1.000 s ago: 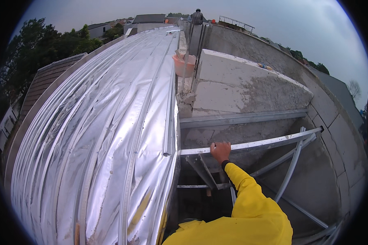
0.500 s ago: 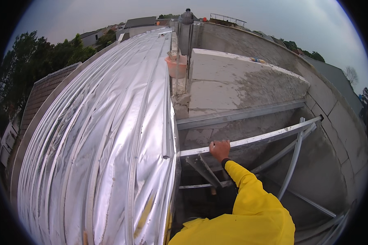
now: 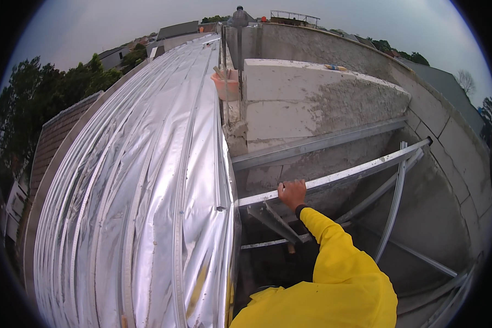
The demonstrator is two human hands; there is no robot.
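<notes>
My right hand, at the end of a yellow sleeve, is closed over a light metal roof beam. The beam runs from the edge of the foil sheeting to the block wall on the right. Just below the hand, a slanting metal brace joins the beam to a thinner lower bar. Beside that joint is a small brown thing, too small to make out. My left hand is not in view.
Silver foil sheeting with long battens covers the roof on the left. A block wall with a brush on top stands ahead. An orange bucket sits beside it. Another person is far off. A dark gap lies under the beams.
My view has shifted slightly, so the roof and walls sit a little differently in it. My right hand keeps its grip on the same beam.
</notes>
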